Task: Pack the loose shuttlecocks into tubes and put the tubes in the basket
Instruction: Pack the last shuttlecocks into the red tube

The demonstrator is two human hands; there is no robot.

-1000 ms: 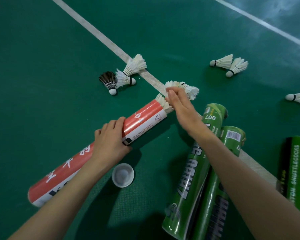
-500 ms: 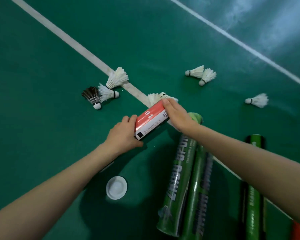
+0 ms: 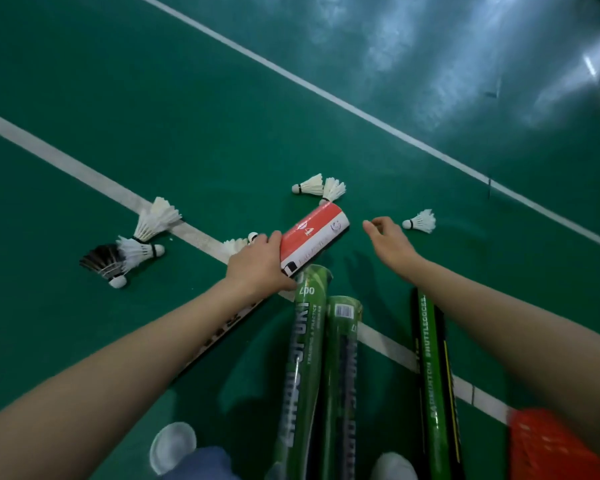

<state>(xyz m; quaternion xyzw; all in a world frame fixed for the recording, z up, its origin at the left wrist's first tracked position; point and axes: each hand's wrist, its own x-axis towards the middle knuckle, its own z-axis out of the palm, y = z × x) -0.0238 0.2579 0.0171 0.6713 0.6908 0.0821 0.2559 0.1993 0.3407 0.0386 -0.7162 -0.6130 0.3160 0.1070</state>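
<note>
Right hand (image 3: 390, 244) has come off the mouth of the red-and-white tube (image 3: 314, 233) since 0.5 s ago; it now reaches forward, fingers loosely curled and holding nothing.

Closest in, a white lid (image 3: 172, 446) lies on the green floor (image 3: 66, 168) under the left forearm, and the orange basket (image 3: 548, 445) shows under the right forearm. Between the 2 forearms lie 3 green tubes (image 3: 305, 341), side by side.

At their far ends the left hand (image 3: 257, 265) grips the red-and-white tube, fingers wrapped over it; the tube runs back beneath that forearm. Just behind the left hand's fingers 1 partly hidden shuttlecock (image 3: 236, 244) lies on the white line (image 3: 84, 174).

Left of that hand lie 2 white shuttlecocks (image 3: 153, 220) and 1 black shuttlecock (image 3: 101, 259), touching. Just beyond the right hand's fingertips lies a lone shuttlecock (image 3: 420, 221). Past the tube's mouth lies a pair of shuttlecocks (image 3: 312, 184).
</note>
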